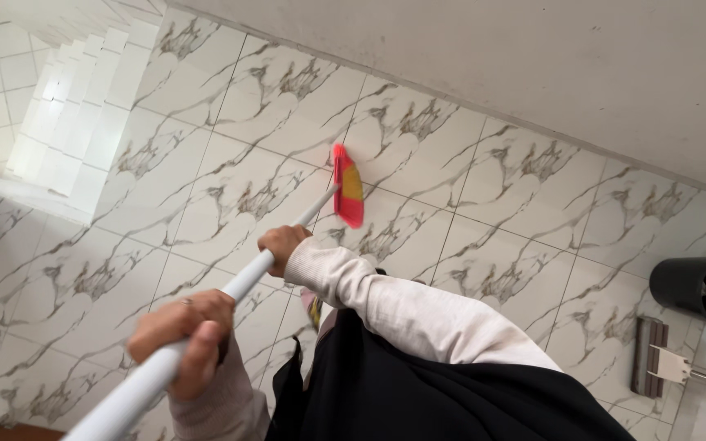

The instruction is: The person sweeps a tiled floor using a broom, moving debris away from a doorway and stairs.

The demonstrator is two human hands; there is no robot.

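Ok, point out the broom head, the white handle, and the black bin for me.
broom head (349,186): head view, on the red and yellow bristle block.
white handle (243,283): head view, on the bare shaft between the two hands.
black bin (692,286): head view, on its dark side wall, at the right edge.

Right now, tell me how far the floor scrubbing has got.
Done: hard to judge; the marble-look floor tiles show no clear wet or cleaned patch.
In hand: the left hand and right hand both grip the white handle, with the red and yellow brush head on the tiles near the wall.
Left: cannot be told; the flat mop lies unused beside the black bin.
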